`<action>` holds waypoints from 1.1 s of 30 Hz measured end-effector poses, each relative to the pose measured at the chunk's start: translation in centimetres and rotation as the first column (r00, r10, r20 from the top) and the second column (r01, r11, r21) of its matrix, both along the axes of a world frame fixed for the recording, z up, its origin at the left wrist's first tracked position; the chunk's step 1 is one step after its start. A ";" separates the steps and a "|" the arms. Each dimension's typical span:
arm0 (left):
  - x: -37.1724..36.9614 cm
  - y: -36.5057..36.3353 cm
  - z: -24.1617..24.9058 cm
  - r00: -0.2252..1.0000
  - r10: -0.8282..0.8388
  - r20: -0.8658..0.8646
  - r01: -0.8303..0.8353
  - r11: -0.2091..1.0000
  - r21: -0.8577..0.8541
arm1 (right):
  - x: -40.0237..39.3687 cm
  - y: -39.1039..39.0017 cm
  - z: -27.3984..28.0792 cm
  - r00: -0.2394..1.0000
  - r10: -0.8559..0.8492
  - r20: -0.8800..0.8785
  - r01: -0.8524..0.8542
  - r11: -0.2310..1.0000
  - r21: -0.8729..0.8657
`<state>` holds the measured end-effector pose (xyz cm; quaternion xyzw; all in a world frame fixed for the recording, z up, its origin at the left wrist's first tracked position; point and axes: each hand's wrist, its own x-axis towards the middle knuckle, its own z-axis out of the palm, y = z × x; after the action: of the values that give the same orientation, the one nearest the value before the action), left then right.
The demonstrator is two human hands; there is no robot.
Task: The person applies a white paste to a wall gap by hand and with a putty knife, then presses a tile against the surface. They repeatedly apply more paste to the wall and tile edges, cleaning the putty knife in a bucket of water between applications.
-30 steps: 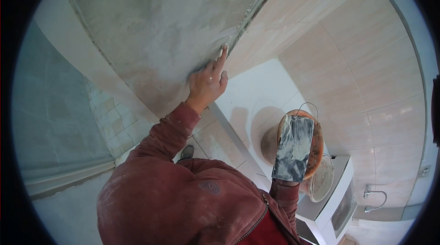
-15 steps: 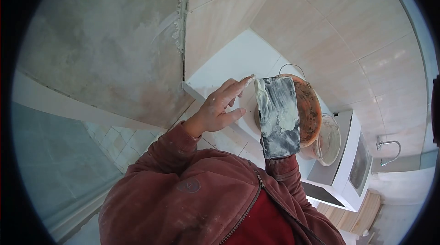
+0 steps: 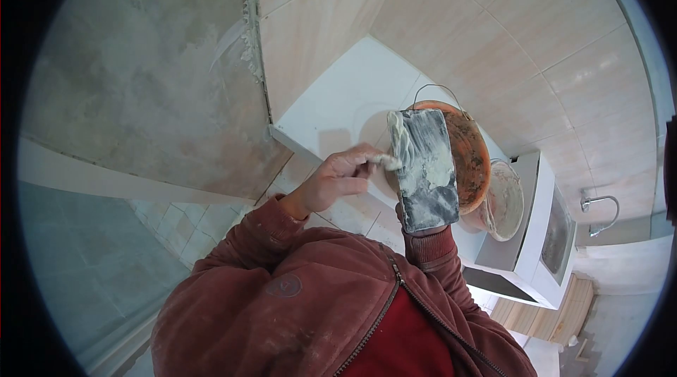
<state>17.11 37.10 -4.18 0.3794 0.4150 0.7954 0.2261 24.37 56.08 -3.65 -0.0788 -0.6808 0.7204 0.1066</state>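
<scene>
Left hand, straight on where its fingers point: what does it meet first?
Left hand would likely meet the long edge of the smeared dark board facing it; depth is unclear, so the fingertip may already be touching.

I'm looking down on a smooth white surface (image 3: 331,91), its far corner set where two tiled walls (image 3: 476,38) meet and its long front edge slanting down from the left corner. A thin joint line crosses it. An orange bucket (image 3: 474,158) stands on the surface near the wall-side edge, partly hidden from me, its inside smeared with dark residue and its wire handle (image 3: 441,85) raised over the rim. Soft shadows fall beside it. Just beside it, farther from that far corner, I see a pale bucket (image 3: 509,201); I can't make out what its base rests on.
</scene>
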 end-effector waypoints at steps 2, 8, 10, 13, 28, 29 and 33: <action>0.4 -0.5 -1.1 0.957 -0.139 0.254 0.079 0.969 0.232 | -0.1 1.0 -1.7 1.000 -0.017 -0.004 0.016 0.978 -0.210; -3.4 -4.7 -7.6 0.635 0.176 0.752 -0.481 0.852 0.206 | 2.8 5.6 -6.6 0.995 0.043 0.094 0.042 0.659 -0.751; -4.4 -5.6 -8.4 0.617 0.409 0.672 -0.600 0.797 0.066 | 2.7 3.5 -4.6 0.995 0.084 0.059 -0.001 0.586 -0.811; -5.4 -6.0 -8.5 0.592 0.430 0.682 -0.630 0.774 0.059 | 2.8 2.4 -2.9 0.990 0.138 0.011 -0.059 0.492 -0.868; -7.9 -6.3 -3.8 0.593 0.584 0.554 -0.621 0.770 -0.147 | 2.9 3.6 -3.8 0.988 0.154 -0.021 -0.092 0.473 -0.876; -7.8 -6.1 -4.5 0.591 0.584 0.556 -0.623 0.769 -0.146 | 3.0 4.1 -4.4 0.993 0.117 0.013 -0.047 0.494 -0.868; -7.7 -5.5 -8.7 0.491 0.871 -0.006 -0.762 0.426 -0.488 | 2.3 5.9 -6.3 0.995 -0.006 0.100 0.087 0.555 -0.827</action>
<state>9.36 31.57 -12.83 -0.0347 0.6781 0.7312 -0.0653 26.71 62.03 -9.96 -0.1683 -0.2629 0.9489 0.0467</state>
